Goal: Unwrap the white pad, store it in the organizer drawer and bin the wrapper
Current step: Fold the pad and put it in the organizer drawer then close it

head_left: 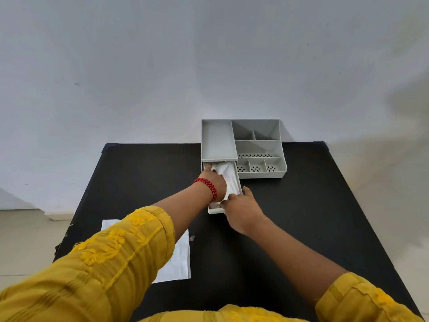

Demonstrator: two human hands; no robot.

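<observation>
Pale wall behind, black table (301, 217) below, and on it a grey organizer (257, 147) pushed to the far edge; its drawer (238, 182) is pulled out toward the person, and both hands are at it now; the left hand (214, 184), red braided band at the wrist, is down inside the drawer with fingers spread flat on the white pad (226, 171), pressing rather than gripping; the pad lies crumpled in there, its far end bunched up near the drawer mouth; the right hand (241, 209) sits at the drawer's near right corner, fingers curled over the rim, seemingly steadying it (whether it pinches the pad's near end as well, I cannot tell); back near the person, a flat white wrapper (178, 259) lies on the table, partly under the yellow sleeve (120, 252), so the binning is yet to come, and no bin is in view; the step in hand looks like seating the pad; done well, that means smoothing it flat along the drawer's length, tucking the raised far end below the rim so nothing snags on the tray above when the drawer slides shut; keep the right hand bracing the front, since the light organizer could skid on the table.
</observation>
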